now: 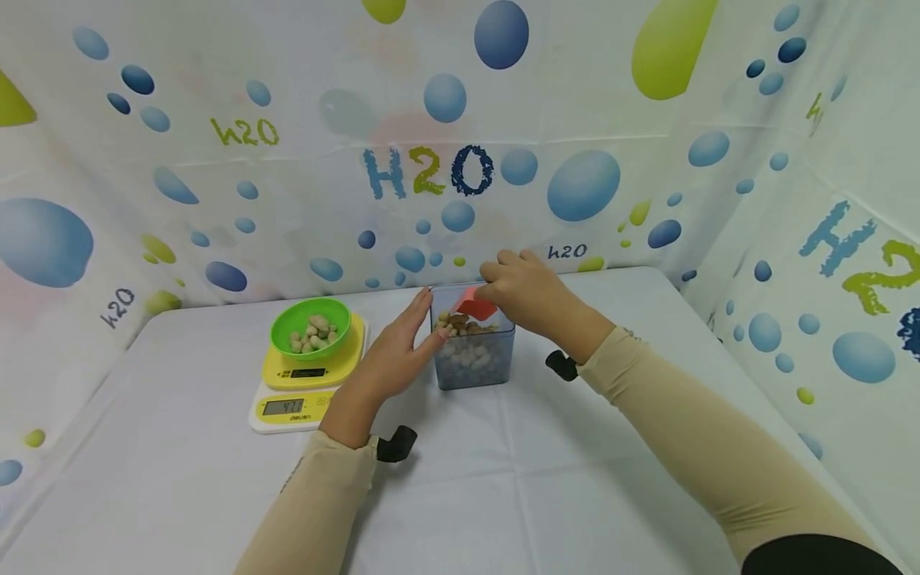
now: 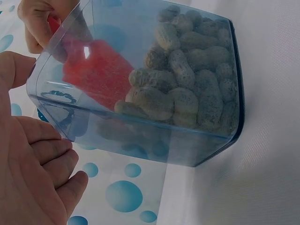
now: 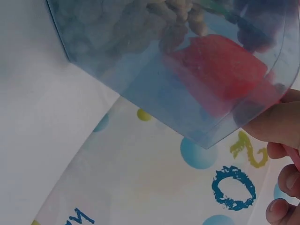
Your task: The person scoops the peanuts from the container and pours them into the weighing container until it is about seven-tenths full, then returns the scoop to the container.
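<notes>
My right hand [image 1: 525, 291] grips the handle of a red scoop [image 1: 474, 304], its head dipped inside a clear bluish plastic container [image 1: 474, 369]. In the left wrist view the scoop's front edge reaches the peanuts [image 2: 187, 79] in the container. The left hand [image 1: 391, 351] lies along the container's left side, its fingers fairly straight and its thumb at the rim. From the right wrist view, the right hand's fingers [image 3: 269, 124] are at the container's opening, around the scoop handle.
To the left stands a yellow and white kitchen scale [image 1: 316, 375] with a lit display. On it sits a green bowl [image 1: 283, 311] with several peanuts in it. A white cloth covers the table [image 1: 460, 495]; a patterned curtain [image 1: 302, 200] hangs close behind the container.
</notes>
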Motion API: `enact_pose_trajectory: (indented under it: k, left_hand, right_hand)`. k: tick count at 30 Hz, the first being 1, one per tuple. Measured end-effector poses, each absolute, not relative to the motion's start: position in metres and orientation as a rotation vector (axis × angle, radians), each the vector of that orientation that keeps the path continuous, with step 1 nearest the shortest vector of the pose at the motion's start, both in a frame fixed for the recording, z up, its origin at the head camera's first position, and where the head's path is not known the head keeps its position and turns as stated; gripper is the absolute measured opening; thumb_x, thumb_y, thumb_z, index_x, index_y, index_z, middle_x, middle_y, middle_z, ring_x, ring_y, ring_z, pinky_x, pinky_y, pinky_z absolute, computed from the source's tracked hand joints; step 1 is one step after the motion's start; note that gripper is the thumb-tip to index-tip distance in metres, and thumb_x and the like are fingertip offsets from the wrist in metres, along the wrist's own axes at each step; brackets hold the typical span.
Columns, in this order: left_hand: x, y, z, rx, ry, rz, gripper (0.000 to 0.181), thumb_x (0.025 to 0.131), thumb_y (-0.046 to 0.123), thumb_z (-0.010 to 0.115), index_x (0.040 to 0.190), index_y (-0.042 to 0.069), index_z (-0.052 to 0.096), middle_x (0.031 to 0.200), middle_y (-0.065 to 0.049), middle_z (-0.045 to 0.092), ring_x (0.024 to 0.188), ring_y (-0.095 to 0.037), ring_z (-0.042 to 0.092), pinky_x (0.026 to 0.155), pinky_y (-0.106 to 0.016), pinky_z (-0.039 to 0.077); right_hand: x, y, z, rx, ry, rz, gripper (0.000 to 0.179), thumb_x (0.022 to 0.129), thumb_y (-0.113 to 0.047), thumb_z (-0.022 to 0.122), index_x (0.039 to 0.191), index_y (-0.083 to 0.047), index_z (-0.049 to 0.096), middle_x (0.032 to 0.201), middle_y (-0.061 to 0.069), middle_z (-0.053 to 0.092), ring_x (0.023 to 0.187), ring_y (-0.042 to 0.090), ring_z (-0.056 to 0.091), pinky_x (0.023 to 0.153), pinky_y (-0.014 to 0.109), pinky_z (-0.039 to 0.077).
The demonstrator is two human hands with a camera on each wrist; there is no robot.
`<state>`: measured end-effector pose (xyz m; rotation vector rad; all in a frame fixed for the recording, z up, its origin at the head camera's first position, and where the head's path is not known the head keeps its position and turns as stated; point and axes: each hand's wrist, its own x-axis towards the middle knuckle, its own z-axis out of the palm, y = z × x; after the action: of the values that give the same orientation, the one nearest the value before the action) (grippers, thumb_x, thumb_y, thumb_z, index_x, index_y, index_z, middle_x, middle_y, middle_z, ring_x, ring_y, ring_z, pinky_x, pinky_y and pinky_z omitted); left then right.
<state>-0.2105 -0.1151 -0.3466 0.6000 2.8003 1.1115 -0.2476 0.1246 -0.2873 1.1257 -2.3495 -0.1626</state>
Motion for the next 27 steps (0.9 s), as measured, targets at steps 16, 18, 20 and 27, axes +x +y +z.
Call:
enact_pose_trajectory:
  k: [16,18,20,27]
  left_hand:
    - [-0.211,-0.116,-0.347,0.593,2.803,1.123,0.072,0.101,0.052,0.043,0.16,0.025,0.01,0.166,0.007,0.008,0.153,-0.02,0.014,0.122,-0.048,0.02]
    - [-0.212,-0.116,-0.346,0.592,2.803,1.124,0.073,0.101,0.053,0.042,0.16,0.025,0.01,0.166,0.007,0.008,0.153,-0.02,0.013,0.121,-0.048,0.02]
    - [-0.212,-0.117,-0.347,0.591,2.804,1.122,0.074,0.101,0.053,0.043,0.16,0.024,0.01,0.166,0.006,0.008,0.153,-0.02,0.014,0.121,-0.048,0.02]
    - [-0.213,-0.116,-0.349,0.596,2.807,1.108,0.075,0.1,0.052,0.045,0.16,0.022,0.011,0.166,0.004,0.009,0.152,-0.02,0.015,0.121,-0.048,0.021]
  right_hand:
    - [-0.245,0.106,-0.278,1.052,-2.695,-0.221,0.024,0.086,-0.006,0.074,0.106,-0.018,0.079,0.09,0.004,0.069,0.081,0.023,0.065,0.073,0.035,0.056]
    - [-0.246,0.102,-0.278,1.086,-2.685,-0.249,0.022,0.086,-0.006,0.074,0.104,-0.016,0.079,0.089,0.004,0.069,0.08,0.023,0.066,0.074,0.035,0.057]
    - [-0.246,0.102,-0.278,1.09,-2.72,-0.193,0.019,0.086,-0.007,0.075,0.103,-0.015,0.08,0.088,0.003,0.07,0.08,0.021,0.066,0.074,0.034,0.057]
    - [-0.245,0.112,-0.275,1.029,-2.91,0.174,0.019,0.088,-0.013,0.074,0.107,-0.012,0.078,0.092,0.001,0.069,0.085,0.017,0.063,0.08,0.031,0.056]
